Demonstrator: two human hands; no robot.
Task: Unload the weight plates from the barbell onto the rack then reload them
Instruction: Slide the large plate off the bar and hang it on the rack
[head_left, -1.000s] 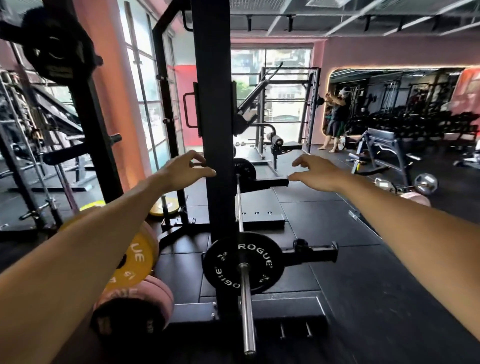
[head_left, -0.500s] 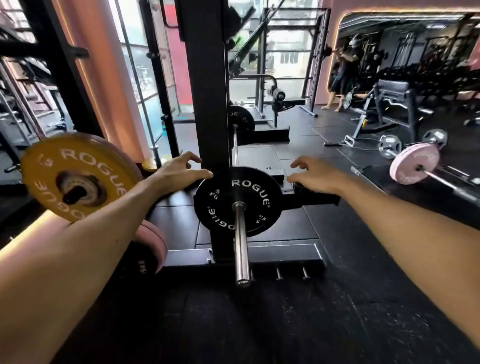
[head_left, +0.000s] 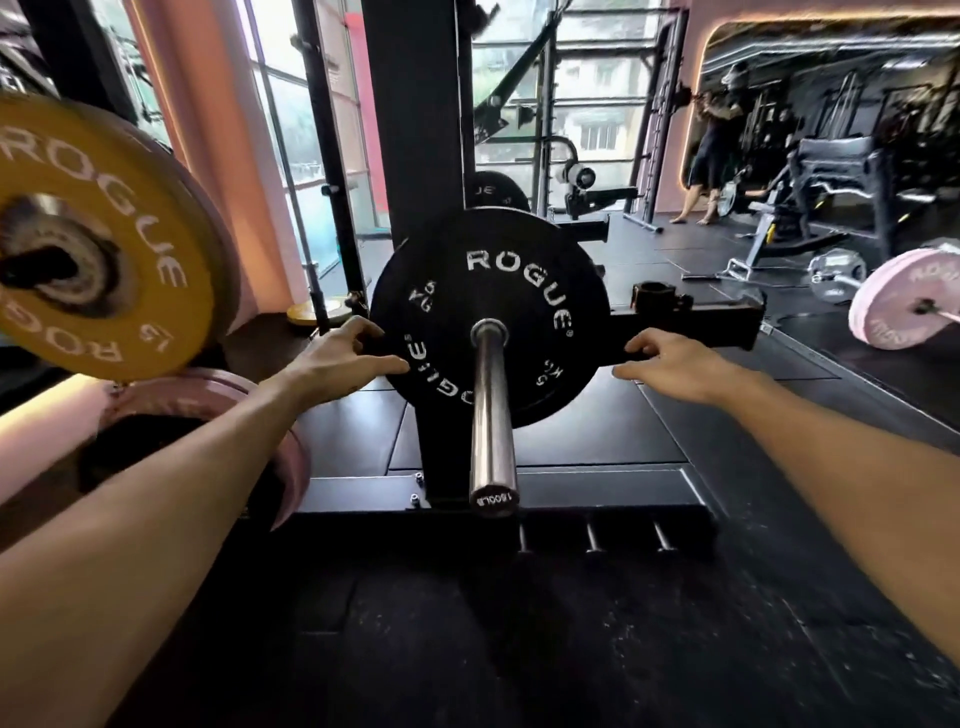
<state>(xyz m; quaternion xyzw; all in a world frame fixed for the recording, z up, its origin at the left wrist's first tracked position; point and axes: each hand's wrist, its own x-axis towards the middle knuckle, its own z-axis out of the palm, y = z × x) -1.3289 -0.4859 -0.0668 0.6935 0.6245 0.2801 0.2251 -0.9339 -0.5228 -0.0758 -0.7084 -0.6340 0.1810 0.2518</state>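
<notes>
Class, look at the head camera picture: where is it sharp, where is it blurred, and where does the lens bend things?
Head view: the black plate and the barbell sleeve are sharp; the yellow plate at the left edge is smeared; bright windows backlight the dark rack upright; wide-angle distortion stretches both forearms toward the corners.

— What carries everything here?

— A dark rubber-tiled floor (head_left: 727, 597), filling the lower half of the frame. The black rack base (head_left: 597, 512) lies on it at centre, its upright rising from there.

— And resting directly on the floor?

— At the right edge, a pink plate (head_left: 893, 306) on a bar stands on its rim. A yellow disc (head_left: 311, 313) lies flat left of centre, beside the window. A bench frame (head_left: 779, 244) stands at the upper right.
</notes>
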